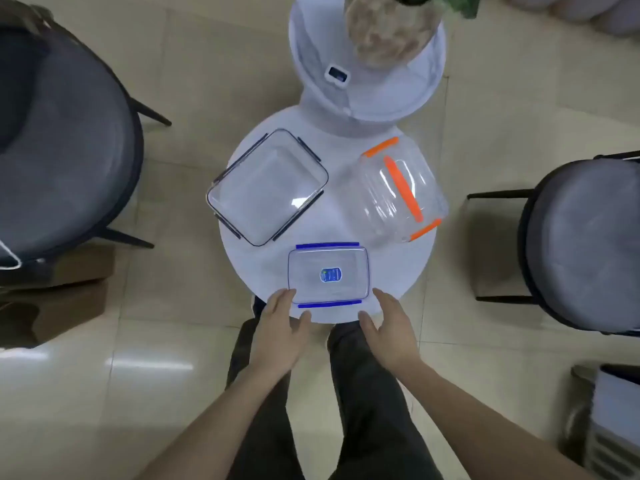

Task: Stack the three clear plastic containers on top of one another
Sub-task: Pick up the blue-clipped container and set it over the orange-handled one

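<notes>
Three clear lidded containers lie apart on a small round white table [249,265]. The small one with blue clips [329,274] sits nearest me at the front edge. A larger one with dark clips [266,187] lies at the back left. A tall one with orange clips and an orange handle [401,190] stands at the back right. My left hand [282,323] is open at the blue-clipped container's front left corner, fingertips at its edge. My right hand [389,323] is open at its front right corner. Neither hand grips it.
A second, higher white round table [426,88] with a plant pot [384,32] stands behind. Dark cushioned chairs stand at the left [65,150] and right [585,244]. A cardboard box [59,296] lies on the tiled floor at the left, a white appliance [616,420] at the lower right.
</notes>
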The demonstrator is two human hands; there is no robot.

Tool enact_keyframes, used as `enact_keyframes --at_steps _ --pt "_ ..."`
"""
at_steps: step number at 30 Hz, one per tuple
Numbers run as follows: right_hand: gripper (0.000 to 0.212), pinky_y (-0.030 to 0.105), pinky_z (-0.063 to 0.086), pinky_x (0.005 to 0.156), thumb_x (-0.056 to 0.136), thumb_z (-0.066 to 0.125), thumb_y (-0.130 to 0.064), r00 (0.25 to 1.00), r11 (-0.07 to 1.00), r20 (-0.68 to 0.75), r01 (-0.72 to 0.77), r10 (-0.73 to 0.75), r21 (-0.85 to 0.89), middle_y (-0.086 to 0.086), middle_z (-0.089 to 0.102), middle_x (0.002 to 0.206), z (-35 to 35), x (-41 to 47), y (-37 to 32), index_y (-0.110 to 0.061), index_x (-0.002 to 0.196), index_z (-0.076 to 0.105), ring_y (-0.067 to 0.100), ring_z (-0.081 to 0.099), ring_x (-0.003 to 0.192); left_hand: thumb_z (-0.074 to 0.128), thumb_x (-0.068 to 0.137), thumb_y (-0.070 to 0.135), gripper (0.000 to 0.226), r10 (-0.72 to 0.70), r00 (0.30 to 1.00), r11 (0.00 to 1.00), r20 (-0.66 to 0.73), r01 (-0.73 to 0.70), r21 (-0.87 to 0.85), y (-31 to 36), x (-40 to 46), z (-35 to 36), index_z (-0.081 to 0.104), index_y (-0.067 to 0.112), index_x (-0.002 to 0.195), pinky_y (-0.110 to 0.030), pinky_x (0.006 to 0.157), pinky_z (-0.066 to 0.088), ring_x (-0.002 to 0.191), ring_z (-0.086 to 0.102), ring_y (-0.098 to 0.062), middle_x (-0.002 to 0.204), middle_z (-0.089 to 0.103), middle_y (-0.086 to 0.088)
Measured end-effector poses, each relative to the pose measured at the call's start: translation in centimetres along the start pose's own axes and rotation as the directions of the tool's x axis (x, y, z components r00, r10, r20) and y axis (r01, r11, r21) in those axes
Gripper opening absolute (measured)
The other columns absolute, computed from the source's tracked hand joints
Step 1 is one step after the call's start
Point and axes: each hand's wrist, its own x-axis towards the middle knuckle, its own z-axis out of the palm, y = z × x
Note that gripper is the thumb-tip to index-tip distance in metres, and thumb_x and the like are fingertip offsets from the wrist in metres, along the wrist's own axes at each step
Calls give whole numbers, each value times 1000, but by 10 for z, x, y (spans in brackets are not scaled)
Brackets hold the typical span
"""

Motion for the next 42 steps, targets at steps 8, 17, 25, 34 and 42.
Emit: enact_keyframes --at_steps 8,17,25,34,42 --pt "56 23 39 99 96 63 -30 993 995 78 -89 86 33 1 48 149 27 81 45 -18 147 43 16 50 129 62 94 25 51 -54 994 998 -100 58 39 -31 63 38 48 13 141 -20 92 38 125 52 -18 143 49 1" --pt "71 32 48 95 89 72 -33 981 985 105 -167 162 45 6 52 145 40 146 77 -12 148 38 24 55 124 77 83 31 74 -235 959 969 -159 219 -113 -53 109 66 40 17 146 -28 89 46 118 51 -12 142 50 -2" --pt "71 19 48 73 82 79 -36 979 967 146 -167 140 191 -4 54 117 50 172 65 -15 139 42 15 56 101 86 73 39 83 -310 944 933 -115 279 -227 -53 131 68 42 20 141 -20 74 47 107 56 -12 126 57 5" --pt "70 18 48 67 80 81 -36 976 959 147 -192 164 209 -5 55 113 61 177 68 -16 136 44 17 59 101 87 70 45 86 -311 942 938 -127 283 -200 -49 138 77 39 22 138 -10 57 42 103 56 -13 121 55 5" --pt "64 25 51 74 81 79 -39 971 964 164 -202 174 173 -3 57 114 63 177 70 -15 130 46 16 59 98 86 71 45 80 -392 909 897 -143 342 -280 -53 131 84 42 20 134 -25 70 56 99 63 -17 122 60 0"
